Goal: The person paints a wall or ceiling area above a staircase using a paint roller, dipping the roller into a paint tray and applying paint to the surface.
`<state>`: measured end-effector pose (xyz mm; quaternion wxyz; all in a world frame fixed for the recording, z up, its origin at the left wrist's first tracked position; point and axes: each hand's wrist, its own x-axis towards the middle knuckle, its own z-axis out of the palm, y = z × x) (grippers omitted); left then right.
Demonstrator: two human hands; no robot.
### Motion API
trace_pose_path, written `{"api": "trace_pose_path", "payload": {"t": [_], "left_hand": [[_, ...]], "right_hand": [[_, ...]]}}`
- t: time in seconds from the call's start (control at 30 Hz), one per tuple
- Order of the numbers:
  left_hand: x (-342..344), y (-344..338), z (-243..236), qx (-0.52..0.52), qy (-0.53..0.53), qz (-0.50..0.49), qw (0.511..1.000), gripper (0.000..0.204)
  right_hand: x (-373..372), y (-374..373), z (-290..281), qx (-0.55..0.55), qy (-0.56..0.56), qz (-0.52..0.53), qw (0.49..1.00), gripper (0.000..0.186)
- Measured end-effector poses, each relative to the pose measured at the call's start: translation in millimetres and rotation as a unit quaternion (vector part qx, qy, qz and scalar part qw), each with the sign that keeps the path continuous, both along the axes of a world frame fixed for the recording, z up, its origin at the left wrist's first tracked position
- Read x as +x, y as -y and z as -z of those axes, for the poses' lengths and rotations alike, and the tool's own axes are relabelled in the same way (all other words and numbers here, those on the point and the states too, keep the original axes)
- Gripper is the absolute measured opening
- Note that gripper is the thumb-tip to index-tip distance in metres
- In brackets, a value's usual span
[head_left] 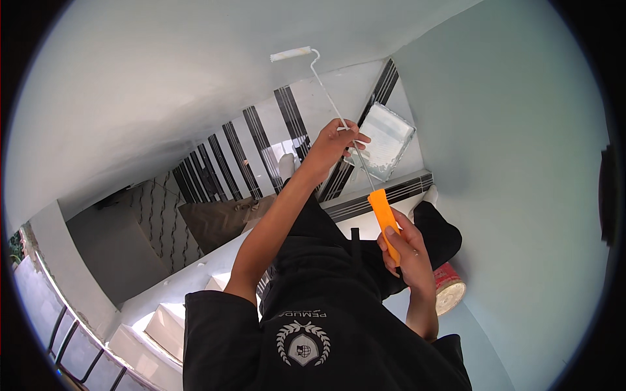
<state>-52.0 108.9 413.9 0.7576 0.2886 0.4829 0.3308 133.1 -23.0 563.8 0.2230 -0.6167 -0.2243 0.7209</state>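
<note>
One roller (pixel 364 165) is held aslant before us: our left hand (pixel 334 144) pinches the rod (pixel 331 99) between thumb and finger, other fingers loosely spread, while our right hand (pixel 405 249) has its fingers curled around the orange handle (pixel 383 218), thumb against it. We judge it light, stiff in the rod, soft at the sleeve (pixel 291 55) and perhaps slippery there if wet. We rate the handle the surest hold, the sleeve best left untouched.

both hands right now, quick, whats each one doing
Left hand: closed, thumb and fingers holding the paint roller's metal rod.
Right hand: closed, gripping the roller's orange handle.
</note>
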Motion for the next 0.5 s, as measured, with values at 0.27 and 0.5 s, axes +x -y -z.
{"api": "trace_pose_path", "payload": {"t": [0.27, 0.5], "left_hand": [[-23, 12, -81, 0.036, 0.128, 0.049, 0.990, 0.026], [-31, -2, -172, 0.058, 0.235, 0.086, 0.967, 0.028]], "right_hand": [[18, 11, -128, 0.013, -0.117, 0.010, 0.993, 0.056], [16, 5, -234, 0.068, -0.074, 0.050, 0.994, 0.061]]}}
